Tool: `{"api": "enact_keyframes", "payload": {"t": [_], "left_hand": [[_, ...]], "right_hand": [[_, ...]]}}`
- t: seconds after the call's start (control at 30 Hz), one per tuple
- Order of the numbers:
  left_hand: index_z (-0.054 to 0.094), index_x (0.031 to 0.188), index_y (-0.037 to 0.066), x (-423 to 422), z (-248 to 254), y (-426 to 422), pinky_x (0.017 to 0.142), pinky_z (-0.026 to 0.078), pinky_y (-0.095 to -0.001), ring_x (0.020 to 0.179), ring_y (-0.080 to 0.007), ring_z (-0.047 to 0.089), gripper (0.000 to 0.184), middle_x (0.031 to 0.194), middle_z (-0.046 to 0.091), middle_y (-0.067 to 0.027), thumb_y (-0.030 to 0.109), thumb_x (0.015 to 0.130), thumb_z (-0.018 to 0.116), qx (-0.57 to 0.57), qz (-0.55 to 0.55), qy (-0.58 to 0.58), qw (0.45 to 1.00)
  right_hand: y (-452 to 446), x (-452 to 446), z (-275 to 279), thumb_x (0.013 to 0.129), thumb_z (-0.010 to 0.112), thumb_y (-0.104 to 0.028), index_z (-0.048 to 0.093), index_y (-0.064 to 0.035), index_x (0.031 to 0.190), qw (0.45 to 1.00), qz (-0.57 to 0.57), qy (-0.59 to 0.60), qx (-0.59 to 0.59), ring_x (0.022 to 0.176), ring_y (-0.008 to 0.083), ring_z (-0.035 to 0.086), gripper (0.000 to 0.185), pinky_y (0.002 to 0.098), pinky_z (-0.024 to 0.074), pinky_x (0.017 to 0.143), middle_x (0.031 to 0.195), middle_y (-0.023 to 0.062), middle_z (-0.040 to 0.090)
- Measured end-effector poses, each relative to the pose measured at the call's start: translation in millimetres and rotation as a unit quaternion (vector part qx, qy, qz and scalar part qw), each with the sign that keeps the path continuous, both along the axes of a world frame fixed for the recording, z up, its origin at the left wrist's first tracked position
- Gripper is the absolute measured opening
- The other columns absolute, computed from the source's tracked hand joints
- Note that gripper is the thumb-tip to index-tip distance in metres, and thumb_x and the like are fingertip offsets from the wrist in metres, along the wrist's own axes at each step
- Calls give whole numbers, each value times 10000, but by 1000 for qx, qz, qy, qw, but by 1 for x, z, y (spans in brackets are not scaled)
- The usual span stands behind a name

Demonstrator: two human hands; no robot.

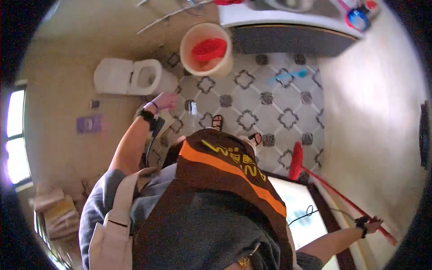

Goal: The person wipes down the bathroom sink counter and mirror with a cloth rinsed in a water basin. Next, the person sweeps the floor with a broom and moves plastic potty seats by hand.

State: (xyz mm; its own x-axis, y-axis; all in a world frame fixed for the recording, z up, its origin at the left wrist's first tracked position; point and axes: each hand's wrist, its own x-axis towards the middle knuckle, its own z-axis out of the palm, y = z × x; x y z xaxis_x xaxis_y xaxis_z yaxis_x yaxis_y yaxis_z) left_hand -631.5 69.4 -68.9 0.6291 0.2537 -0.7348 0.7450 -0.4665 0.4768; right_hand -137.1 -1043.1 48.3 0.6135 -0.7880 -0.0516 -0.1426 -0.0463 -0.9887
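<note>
My right hand [372,224], out at the lower right, is closed round the red handle of a broom [342,195]. The broom's red head [295,161] rests on the patterned tile floor at the doorway. On the other side, my left hand [166,101] hangs in front of the white toilet [146,77]. Its fingers are smeared, so their pose and anything in them cannot be made out. Dark bands circle both wrists. I wear a brown apron [225,155] with an orange stripe.
A cream bucket [183,54] holding a red basin-like thing [210,48] stands between the toilet and the white washbasin counter [279,19]. A blurred blue object [292,75] lies on the tiles [245,100]. Walls close in both sides; a door frame [330,216] is behind me.
</note>
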Motion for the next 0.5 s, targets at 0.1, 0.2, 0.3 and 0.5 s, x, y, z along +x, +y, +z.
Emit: {"api": "enact_keyframes", "payload": {"t": [0.1, 0.2, 0.3, 0.5], "left_hand": [[525, 779, 68, -12, 17, -27, 514, 413, -272, 579, -139, 501, 25, 687, 509, -8, 69, 755, 517, -70, 50, -121, 989], [505, 816, 48, -7, 20, -36, 502, 412, -279, 606, -120, 498, 58, 728, 507, -30, 73, 767, 524, -338, 357, -48, 870], [516, 926, 31, -34, 2, -44, 517, 419, -284, 624, -114, 483, 119, 741, 492, -18, 43, 810, 497, -334, 390, -45, 857], [524, 1105, 10, -90, -14, -32, 578, 457, -274, 644, -127, 545, 264, 786, 574, -33, 74, 850, 501, -62, 241, -198, 948]], "right_hand": [[143, 3, 16, 874, 579, -313, 558, -25, 800, 982, 185, -10, -31, 654, 144, 515, 298, 300, 508, 681, 764, 45, 517], [338, -11, 27, 901, 522, -307, 560, 5, 894, 931, 294, 76, -204, 636, 105, 458, 314, 260, 431, 580, 747, 52, 506], [526, -76, 80, 900, 533, -354, 440, -72, 690, 908, 377, 17, -182, 552, 110, 411, 364, 295, 468, 660, 612, -3, 421], [709, -165, 124, 955, 430, -188, 382, -79, 682, 796, 602, -69, 16, 557, 100, 373, 298, 370, 440, 822, 591, -18, 344]]}}
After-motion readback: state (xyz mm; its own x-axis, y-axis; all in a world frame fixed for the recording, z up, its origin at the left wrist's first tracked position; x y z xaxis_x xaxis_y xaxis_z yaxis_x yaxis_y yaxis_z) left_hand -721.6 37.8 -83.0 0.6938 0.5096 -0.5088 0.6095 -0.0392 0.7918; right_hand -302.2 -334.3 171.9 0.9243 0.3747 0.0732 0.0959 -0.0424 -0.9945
